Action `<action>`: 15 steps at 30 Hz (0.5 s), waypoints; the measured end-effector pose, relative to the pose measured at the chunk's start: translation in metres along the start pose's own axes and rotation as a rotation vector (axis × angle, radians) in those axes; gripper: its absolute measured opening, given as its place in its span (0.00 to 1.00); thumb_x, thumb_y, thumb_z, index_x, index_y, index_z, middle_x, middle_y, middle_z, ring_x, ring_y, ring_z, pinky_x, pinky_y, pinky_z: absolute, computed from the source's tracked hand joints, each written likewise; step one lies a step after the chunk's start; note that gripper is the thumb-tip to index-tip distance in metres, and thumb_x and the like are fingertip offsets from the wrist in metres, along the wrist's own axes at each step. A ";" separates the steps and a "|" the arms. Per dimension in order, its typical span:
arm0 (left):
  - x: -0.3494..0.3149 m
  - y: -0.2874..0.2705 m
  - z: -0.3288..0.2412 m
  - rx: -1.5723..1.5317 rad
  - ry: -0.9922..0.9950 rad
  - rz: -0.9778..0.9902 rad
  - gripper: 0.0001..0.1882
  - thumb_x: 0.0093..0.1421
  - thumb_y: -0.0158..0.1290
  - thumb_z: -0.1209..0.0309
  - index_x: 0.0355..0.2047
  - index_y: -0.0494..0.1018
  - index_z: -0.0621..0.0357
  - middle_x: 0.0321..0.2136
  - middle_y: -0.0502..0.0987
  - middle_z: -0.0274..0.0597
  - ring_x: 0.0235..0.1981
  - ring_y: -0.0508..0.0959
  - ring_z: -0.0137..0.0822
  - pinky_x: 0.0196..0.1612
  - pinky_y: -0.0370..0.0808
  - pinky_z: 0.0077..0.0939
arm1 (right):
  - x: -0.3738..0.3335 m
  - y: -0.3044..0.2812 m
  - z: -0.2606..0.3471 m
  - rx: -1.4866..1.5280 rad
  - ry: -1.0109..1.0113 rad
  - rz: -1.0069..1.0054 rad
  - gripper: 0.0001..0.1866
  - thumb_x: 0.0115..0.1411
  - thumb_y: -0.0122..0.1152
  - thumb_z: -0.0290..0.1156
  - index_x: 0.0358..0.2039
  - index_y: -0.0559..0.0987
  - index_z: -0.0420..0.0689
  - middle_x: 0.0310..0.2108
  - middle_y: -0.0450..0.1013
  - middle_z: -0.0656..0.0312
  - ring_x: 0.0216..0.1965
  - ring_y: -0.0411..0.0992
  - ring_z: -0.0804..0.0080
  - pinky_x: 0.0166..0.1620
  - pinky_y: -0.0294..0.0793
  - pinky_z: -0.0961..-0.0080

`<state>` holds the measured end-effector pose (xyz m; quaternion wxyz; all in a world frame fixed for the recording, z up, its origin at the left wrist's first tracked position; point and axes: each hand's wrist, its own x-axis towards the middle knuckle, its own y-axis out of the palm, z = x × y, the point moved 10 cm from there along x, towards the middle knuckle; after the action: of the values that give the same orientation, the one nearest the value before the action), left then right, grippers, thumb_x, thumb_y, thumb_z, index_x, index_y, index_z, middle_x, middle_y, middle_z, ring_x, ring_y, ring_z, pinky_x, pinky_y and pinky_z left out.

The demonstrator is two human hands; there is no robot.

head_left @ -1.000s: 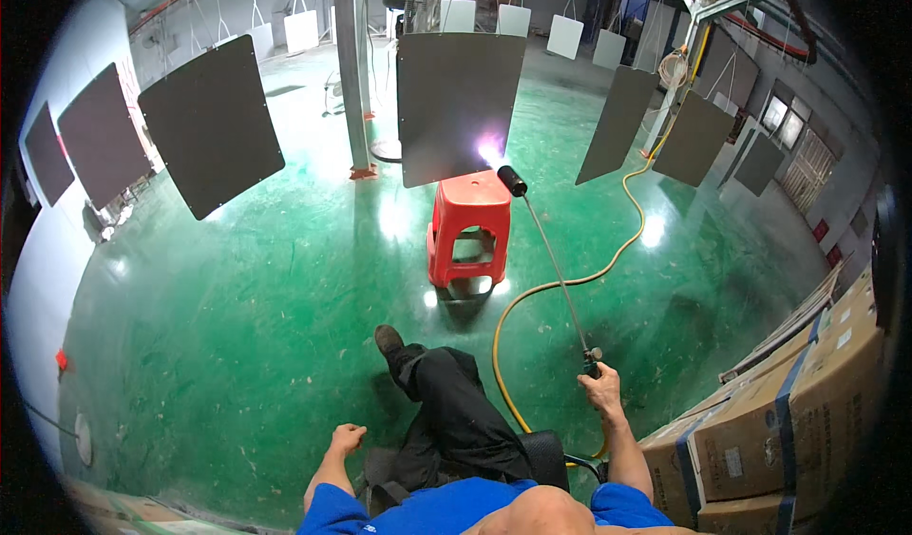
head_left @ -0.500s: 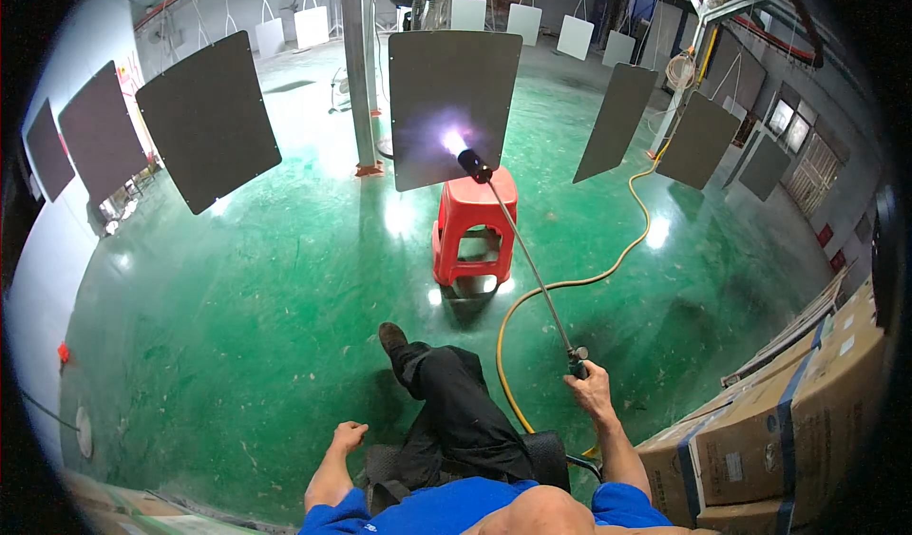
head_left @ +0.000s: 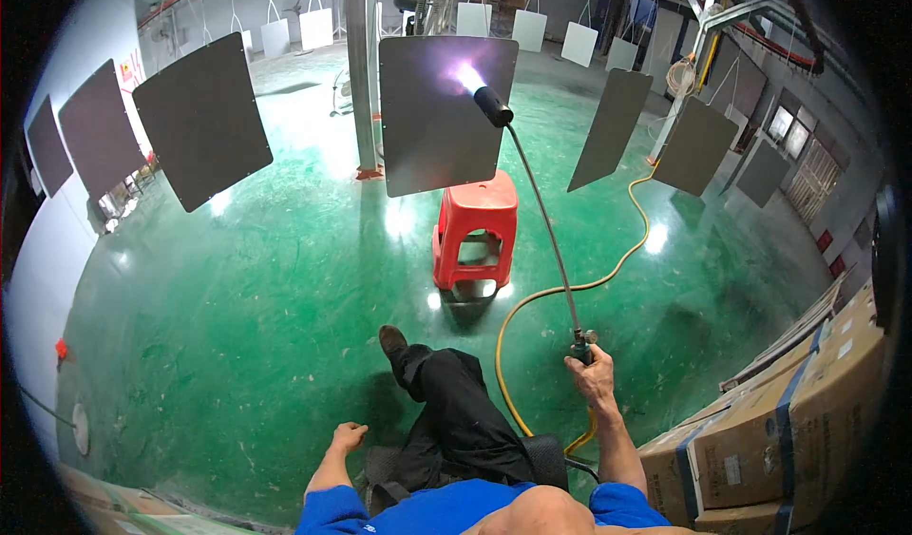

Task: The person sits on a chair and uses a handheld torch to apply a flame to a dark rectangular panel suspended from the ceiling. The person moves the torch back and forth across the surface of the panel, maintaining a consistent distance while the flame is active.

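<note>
My right hand [head_left: 592, 372] is wrapped around the handle of a long gas torch [head_left: 545, 214], its thin metal tube slanting up and away to the left. From the black burner head [head_left: 492, 106] a bright white-violet flame [head_left: 468, 76] plays on the upper part of a dark grey panel [head_left: 437, 145], which hangs in front of me. My left hand [head_left: 350, 435] rests beside my crossed legs, its fingers curled in, with nothing visible in them.
A red plastic stool [head_left: 478, 204] stands just below the panel. A yellow hose [head_left: 532, 293] winds across the green floor [head_left: 266, 345]. More dark panels [head_left: 203, 122] hang at both sides, white ones [head_left: 315, 28] farther back. Strapped cardboard boxes [head_left: 739, 454] are stacked at the right.
The torch head and flame have moved up on the panel, from its lower part to its upper part. My right hand has risen slightly. My left hand stays put.
</note>
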<state>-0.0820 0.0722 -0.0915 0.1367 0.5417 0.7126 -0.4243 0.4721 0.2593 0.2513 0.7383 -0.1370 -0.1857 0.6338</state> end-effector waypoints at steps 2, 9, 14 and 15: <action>0.002 0.001 0.001 0.000 0.006 0.007 0.19 0.55 0.61 0.58 0.37 0.81 0.62 0.24 0.81 0.41 0.23 0.80 0.32 0.28 0.77 0.28 | 0.001 0.005 0.012 -0.024 -0.009 0.011 0.11 0.52 0.67 0.28 0.35 0.78 0.40 0.20 0.66 0.74 0.21 0.60 0.85 0.24 0.61 0.81; -0.008 -0.002 -0.008 -0.019 0.009 0.005 0.19 0.55 0.60 0.58 0.39 0.81 0.60 0.25 0.81 0.41 0.21 0.79 0.31 0.25 0.76 0.28 | 0.003 0.033 0.037 0.001 -0.010 0.083 0.11 0.50 0.68 0.29 0.27 0.74 0.40 0.20 0.66 0.70 0.23 0.61 0.80 0.28 0.65 0.78; -0.003 -0.002 -0.002 -0.040 0.007 0.013 0.18 0.55 0.60 0.58 0.39 0.81 0.60 0.24 0.80 0.40 0.21 0.79 0.30 0.24 0.76 0.27 | -0.001 0.050 0.017 -0.113 -0.010 0.156 0.11 0.49 0.68 0.31 0.27 0.74 0.39 0.19 0.65 0.69 0.23 0.61 0.80 0.28 0.64 0.76; 0.000 -0.001 0.000 -0.053 0.004 0.009 0.18 0.55 0.60 0.58 0.38 0.81 0.60 0.24 0.80 0.40 0.21 0.79 0.30 0.24 0.76 0.27 | -0.002 0.052 0.013 -0.155 -0.006 0.177 0.11 0.49 0.68 0.30 0.27 0.75 0.39 0.19 0.65 0.70 0.23 0.61 0.81 0.28 0.64 0.76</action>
<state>-0.0828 0.0716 -0.0909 0.1514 0.5419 0.7216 -0.4034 0.4196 0.2655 0.2403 0.6662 -0.2077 -0.2236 0.6805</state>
